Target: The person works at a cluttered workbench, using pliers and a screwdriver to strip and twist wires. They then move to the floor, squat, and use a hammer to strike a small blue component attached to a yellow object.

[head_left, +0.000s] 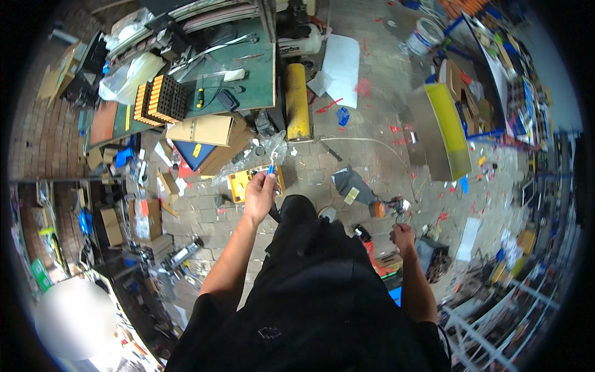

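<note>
Out in front of me, my left hand (260,193) is closed around a small blue-handled tool (271,168) with a bright metal tip. Its exact kind is too small to tell. Below that hand on the floor lies an open yellow case (238,190). My right hand (403,238) is off to the right with its fingers curled together; whatever they hold, perhaps a thin dark loop above them, I cannot make out. Just beyond it an orange and dark power tool (379,209) lies on the floor, beside a dark grey cloth-like piece (354,186).
A green-topped workbench (257,65) stands at the far left, with orange-and-black stacked blocks (159,99). Past it is a yellow beam (297,102). Cardboard boxes (207,131) lie near the case. An open carton (443,133) and a white bucket (425,36) stand right. Scraps litter the brick floor.
</note>
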Available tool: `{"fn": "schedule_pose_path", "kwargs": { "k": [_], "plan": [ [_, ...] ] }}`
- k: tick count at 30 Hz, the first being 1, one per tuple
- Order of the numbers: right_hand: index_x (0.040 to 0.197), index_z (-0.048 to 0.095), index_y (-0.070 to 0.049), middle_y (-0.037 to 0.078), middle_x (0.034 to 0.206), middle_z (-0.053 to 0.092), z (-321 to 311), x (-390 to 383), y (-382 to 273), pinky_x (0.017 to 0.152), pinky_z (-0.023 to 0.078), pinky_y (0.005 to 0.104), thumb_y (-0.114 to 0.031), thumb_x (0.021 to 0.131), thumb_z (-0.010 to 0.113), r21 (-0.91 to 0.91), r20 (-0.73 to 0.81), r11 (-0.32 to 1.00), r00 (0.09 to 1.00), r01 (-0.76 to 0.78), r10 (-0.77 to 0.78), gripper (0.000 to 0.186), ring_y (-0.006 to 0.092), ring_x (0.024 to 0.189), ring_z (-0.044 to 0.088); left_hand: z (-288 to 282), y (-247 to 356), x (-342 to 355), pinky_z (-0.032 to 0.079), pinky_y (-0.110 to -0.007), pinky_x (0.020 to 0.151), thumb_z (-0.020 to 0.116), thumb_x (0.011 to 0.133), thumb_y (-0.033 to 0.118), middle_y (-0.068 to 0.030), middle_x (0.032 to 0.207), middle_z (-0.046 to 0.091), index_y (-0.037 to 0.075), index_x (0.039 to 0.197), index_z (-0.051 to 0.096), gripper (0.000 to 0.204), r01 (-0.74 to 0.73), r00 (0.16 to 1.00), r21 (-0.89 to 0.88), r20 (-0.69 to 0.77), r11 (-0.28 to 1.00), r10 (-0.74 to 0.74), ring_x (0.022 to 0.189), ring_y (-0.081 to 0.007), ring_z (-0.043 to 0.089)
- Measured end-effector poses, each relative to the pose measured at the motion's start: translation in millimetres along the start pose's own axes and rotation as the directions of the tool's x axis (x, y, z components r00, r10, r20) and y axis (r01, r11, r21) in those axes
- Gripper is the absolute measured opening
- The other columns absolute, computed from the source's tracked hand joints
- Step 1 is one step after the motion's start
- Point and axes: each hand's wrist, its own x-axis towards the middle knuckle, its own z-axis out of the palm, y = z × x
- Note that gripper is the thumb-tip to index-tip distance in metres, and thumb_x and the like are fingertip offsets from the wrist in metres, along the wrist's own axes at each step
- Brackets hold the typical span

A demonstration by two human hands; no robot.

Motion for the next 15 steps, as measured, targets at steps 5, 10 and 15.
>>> {"fn": "schedule_pose_path", "kwargs": {
  "k": [5, 10, 15],
  "plan": [
    [0.098, 0.070, -0.003, 0.004, 0.074, 0.067, -8, 114, -149, 0.052, 0.049, 0.0279, -0.020, 0.101, 0.065, -0.158, 0.067, 0.974, 0.986, 0.161, -0.152, 0.018, 0.0114, 0.059, 0.061, 37, -21, 65, 0.040, -0.024, 0.052, 0.055, 0.111, 0.025, 0.0008, 0.077, 0.058, 0.002, 0.111, 0.066, 0.026, 0.057, 0.995, -0.043, -0.081, 0.997, -0.060, 0.058, -0.0062, 0.048],
    [0.106, 0.073, -0.005, 0.004, 0.077, 0.071, 35, 216, -222, 0.059, 0.053, 0.0292, -0.025, 0.102, 0.064, -0.377, 0.238, 0.883, 0.951, 0.279, -0.198, 0.022, 0.0129, 0.065, 0.066, 70, -57, 125, 0.041, -0.024, 0.054, 0.053, 0.111, 0.023, 0.0007, 0.079, 0.060, 0.001, 0.116, 0.066, 0.026, 0.098, 0.987, -0.054, -0.125, 0.994, -0.104, 0.060, -0.0057, 0.050],
    [0.107, 0.073, -0.003, 0.006, 0.080, 0.072, 97, 258, -262, 0.065, 0.055, 0.0321, -0.022, 0.100, 0.065, -0.589, 0.494, 0.682, 0.861, 0.433, -0.119, 0.022, 0.0133, 0.068, 0.068, 94, -75, 151, 0.041, -0.025, 0.055, 0.054, 0.111, 0.022, 0.0017, 0.076, 0.058, 0.002, 0.117, 0.066, 0.024, 0.090, 0.972, 0.040, -0.223, 0.995, -0.079, 0.061, -0.0064, 0.049]
  ]
}}
